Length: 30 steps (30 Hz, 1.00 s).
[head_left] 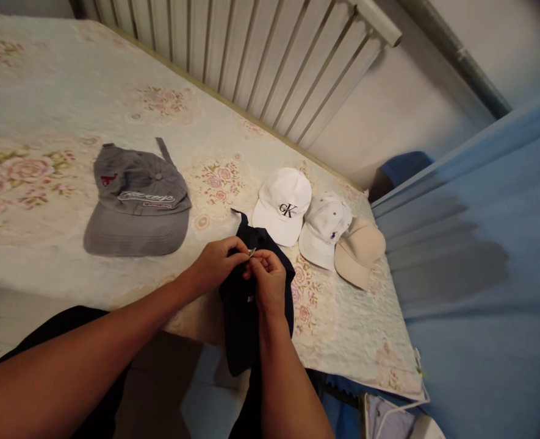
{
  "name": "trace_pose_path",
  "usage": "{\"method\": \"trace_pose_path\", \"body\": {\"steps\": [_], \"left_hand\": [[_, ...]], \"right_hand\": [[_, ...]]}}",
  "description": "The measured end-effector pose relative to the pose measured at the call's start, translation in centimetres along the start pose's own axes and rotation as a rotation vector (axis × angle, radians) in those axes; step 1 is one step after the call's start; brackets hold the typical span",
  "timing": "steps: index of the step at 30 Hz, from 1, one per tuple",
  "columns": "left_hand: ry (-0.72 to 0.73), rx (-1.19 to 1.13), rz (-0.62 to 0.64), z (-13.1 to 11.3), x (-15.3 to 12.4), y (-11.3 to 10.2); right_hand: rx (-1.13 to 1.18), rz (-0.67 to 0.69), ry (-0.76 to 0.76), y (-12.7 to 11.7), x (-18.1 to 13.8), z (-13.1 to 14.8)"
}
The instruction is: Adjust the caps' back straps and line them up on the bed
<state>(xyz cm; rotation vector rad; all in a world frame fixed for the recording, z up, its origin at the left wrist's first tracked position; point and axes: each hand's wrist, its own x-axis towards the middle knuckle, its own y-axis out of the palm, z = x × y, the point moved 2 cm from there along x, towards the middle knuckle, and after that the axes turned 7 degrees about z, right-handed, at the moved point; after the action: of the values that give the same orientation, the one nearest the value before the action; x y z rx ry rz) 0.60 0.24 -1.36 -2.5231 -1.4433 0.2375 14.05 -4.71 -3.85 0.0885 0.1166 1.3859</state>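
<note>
A black cap (pixel 240 323) lies at the front edge of the table, its brim toward me and past the edge. Over its crown, my left hand (pixel 219 262) and my right hand (pixel 268 277) meet with fingertips pinched. Between them shows a small whitish piece, perhaps a tag or the end of a strap; its kind is too small to make out. Left of my hands rests a grey cap (pixel 139 204) with white lettering. To the right, a white cap with black letters (pixel 284 204), a white cap with a small blue emblem (pixel 327 228) and a beige cap (pixel 360 250) sit side by side.
The caps are on a table covered with a floral cloth (pixel 155 128). Behind it stands a white radiator (pixel 233 55). A blue curtain (pixel 471 262) hangs along the right side. Below the right front corner is a rack (pixel 379 414) holding pale items.
</note>
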Motion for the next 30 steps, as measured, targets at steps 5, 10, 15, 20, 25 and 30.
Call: {"method": "trace_pose_path", "body": {"steps": [5,10,15,20,25,30], "left_hand": [[0.000,0.013,-0.011,-0.38,-0.15,-0.07],[0.034,0.044,-0.022,-0.19,-0.04,-0.05],[0.027,0.024,0.001,0.06,-0.01,0.01],[0.018,0.022,0.011,-0.05,-0.05,-0.02],[0.044,0.036,-0.006,-0.30,-0.13,0.04],[0.060,0.057,-0.020,-0.58,-0.16,0.02]], "right_hand": [[-0.002,0.000,0.001,0.04,0.02,-0.04],[-0.003,-0.009,-0.002,0.06,0.01,-0.01],[-0.014,-0.013,0.003,0.09,-0.01,0.11],[-0.009,-0.009,-0.001,0.10,-0.02,0.19],[-0.012,-0.010,-0.005,0.01,0.00,0.11],[-0.047,-0.006,0.002,0.17,-0.15,0.54]]}}
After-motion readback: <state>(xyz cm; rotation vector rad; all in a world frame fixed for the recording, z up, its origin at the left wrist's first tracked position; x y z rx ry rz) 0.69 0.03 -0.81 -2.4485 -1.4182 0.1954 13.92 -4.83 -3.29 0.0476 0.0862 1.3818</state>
